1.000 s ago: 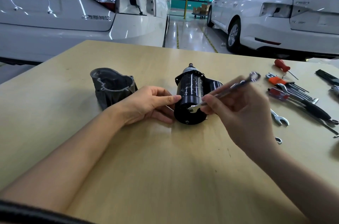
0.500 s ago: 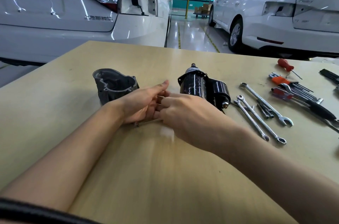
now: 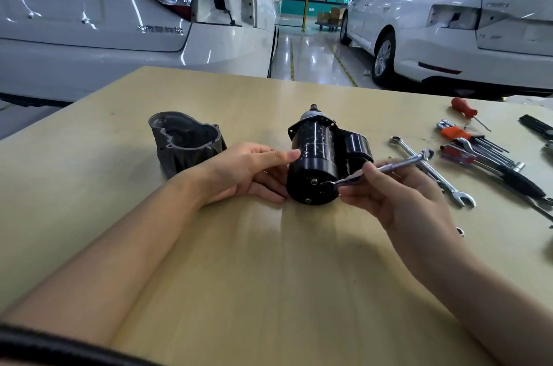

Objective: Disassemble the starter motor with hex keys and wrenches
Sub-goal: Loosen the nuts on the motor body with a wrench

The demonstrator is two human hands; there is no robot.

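Place: car repair workshop
Vehicles: two white cars (image 3: 119,21) parked on a glossy marked floor (image 3: 311,57)
Counter: wooden counter (image 3: 269,261) carrying wrenches (image 3: 434,174) and screwdrivers (image 3: 465,109)

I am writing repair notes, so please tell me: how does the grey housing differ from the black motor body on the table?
The grey housing is matt cast metal, while the black motor body is glossy. The housing is open and hollow, with no hand on it; the motor body is closed, steadied by the left hand, and the right hand holds a wrench at its end face. Both rest on the wooden table.
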